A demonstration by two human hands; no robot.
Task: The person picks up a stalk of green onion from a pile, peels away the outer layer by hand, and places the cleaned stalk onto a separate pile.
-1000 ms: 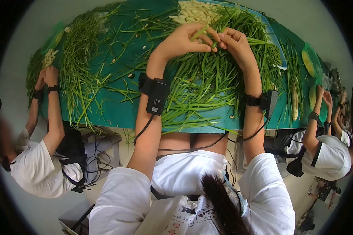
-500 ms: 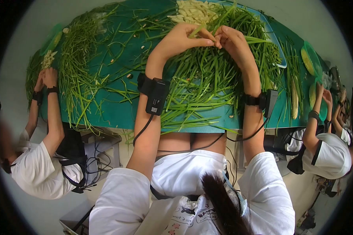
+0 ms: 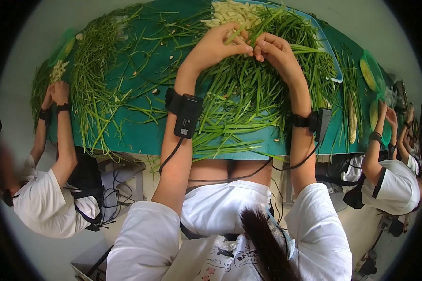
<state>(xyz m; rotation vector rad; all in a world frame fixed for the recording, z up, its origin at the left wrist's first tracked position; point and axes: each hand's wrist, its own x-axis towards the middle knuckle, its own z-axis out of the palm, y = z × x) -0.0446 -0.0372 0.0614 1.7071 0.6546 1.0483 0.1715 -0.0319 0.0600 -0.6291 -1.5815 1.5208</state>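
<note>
My left hand is closed in a pinch round a green stalk, thumb and finger pressed together. Close beside it, my right hand is closed too, its fingertips pinching at the stalk's end; the exact grip is too small to make out. Both hands are above a large heap of long green stalks. Just beyond my left hand lies a pile of pale, peeled pieces on a blue-rimmed tray.
Another heap of green stalks spreads over the green table at the left. Co-workers' hands are at the far left, others at the right near green baskets. Cables run from my wristbands.
Both hands have shifted slightly, my left hand a little up and my right hand a little left. Their fingertips stay close together over the heap.
</note>
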